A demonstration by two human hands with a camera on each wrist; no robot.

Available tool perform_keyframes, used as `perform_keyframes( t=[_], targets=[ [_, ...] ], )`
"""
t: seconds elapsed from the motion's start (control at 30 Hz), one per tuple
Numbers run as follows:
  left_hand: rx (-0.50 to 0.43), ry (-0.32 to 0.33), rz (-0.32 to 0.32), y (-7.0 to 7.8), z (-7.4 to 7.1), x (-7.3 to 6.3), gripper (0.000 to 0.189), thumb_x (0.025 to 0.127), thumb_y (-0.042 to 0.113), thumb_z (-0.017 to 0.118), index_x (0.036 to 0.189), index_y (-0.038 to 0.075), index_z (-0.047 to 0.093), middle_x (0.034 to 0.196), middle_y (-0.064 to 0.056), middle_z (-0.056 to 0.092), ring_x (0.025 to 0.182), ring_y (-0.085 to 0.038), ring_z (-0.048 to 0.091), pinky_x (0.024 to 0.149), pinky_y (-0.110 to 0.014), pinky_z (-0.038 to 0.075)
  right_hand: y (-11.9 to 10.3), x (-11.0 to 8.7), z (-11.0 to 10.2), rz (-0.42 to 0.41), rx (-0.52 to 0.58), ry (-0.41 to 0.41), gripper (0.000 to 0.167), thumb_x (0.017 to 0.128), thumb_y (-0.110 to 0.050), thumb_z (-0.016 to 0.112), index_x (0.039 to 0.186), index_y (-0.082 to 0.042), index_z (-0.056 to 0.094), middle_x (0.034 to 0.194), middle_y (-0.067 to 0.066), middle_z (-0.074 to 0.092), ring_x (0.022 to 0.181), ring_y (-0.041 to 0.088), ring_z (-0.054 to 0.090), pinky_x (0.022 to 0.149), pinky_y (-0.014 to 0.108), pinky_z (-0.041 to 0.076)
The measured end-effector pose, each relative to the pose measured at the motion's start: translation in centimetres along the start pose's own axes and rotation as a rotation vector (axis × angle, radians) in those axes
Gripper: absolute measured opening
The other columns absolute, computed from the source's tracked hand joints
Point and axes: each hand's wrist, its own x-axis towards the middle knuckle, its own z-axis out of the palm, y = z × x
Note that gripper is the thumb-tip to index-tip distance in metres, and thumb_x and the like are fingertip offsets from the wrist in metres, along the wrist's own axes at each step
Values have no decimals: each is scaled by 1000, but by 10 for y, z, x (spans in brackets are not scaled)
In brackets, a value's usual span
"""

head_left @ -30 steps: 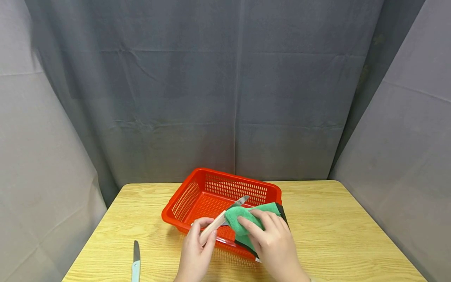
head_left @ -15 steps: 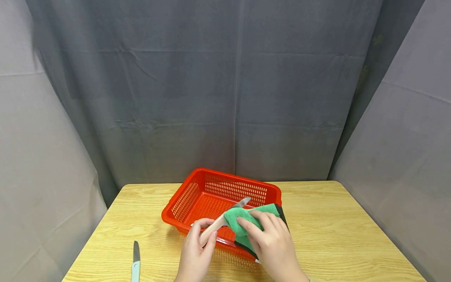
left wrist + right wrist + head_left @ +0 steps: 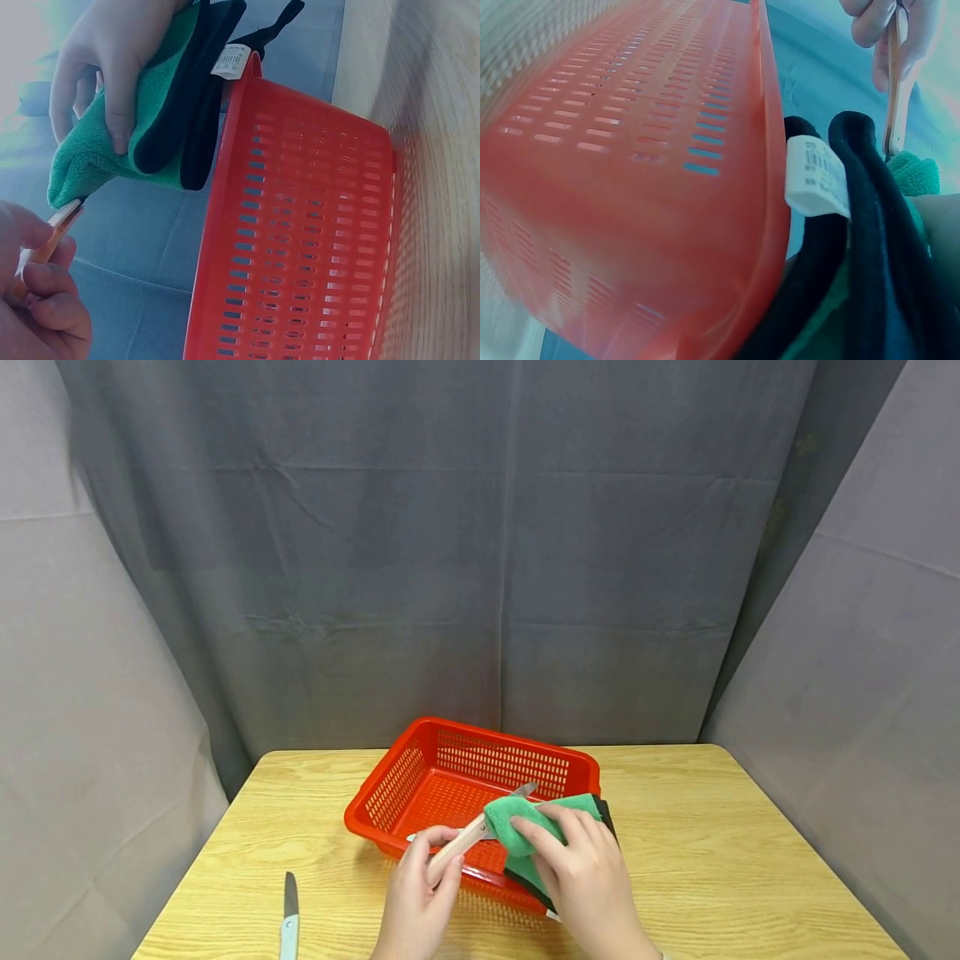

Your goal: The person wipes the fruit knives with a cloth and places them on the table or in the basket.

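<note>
My left hand (image 3: 418,893) grips the pale wooden handle of a knife (image 3: 459,850), held slantwise over the near side of a red basket (image 3: 480,878). A green cloth (image 3: 504,820) with black edging is folded around the blade, and my right hand (image 3: 588,878) pinches it there. The blade's tip pokes out beyond the cloth; its middle is hidden. In the left wrist view, the cloth (image 3: 97,150) meets the knife just past the handle. A white label (image 3: 815,176) hangs from the cloth's edging in the right wrist view, beside the basket rim.
On the wooden table (image 3: 720,852), left of the basket, lies a second knife (image 3: 290,914) with a light blue handle, blade pointing away. A small pale end of something shows at the basket's near rim beside my left hand. Grey curtains (image 3: 390,568) stand behind and at both sides.
My right hand and the cloth have shifted slightly right along the blade, baring more metal beside the handle. The knife tip sits a little lower and farther right. The left hand has barely moved.
</note>
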Motion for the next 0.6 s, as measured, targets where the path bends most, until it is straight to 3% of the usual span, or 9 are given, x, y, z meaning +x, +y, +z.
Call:
perform_keyframes(
  t=[0.1,0.17,0.33,0.6],
  targets=[
    [-4,-7,-1,0,0,0,34,87,-7,73,114,12,65,100,1,67,61,3,44,56,-16,42,0,1,-2,38,-5,-29,50,76,-10,88,122,-26,74,117,8,70,100,29,66,79,48,56],
    [-7,-13,-2,0,0,0,34,87,-7,72,114,12,64,101,0,67,62,3,44,57,-17,43,1,1,-3,49,-25,-27,55,71,-9,92,121,-27,74,117,8,71,100,28,66,78,47,56],
    [-13,-20,21,-1,0,-1,34,88,-7,72,116,11,63,105,-1,67,65,2,46,58,-19,44,2,3,-5,43,-64,27,60,66,-3,93,118,-27,75,114,8,71,97,29,67,75,45,56],
    [-13,-37,18,-1,-1,-1,34,89,-5,71,117,13,63,105,0,66,64,2,45,58,-18,44,6,3,-4,100,-77,48,53,71,0,85,117,-25,75,111,9,70,95,31,66,75,48,56]
  ],
)
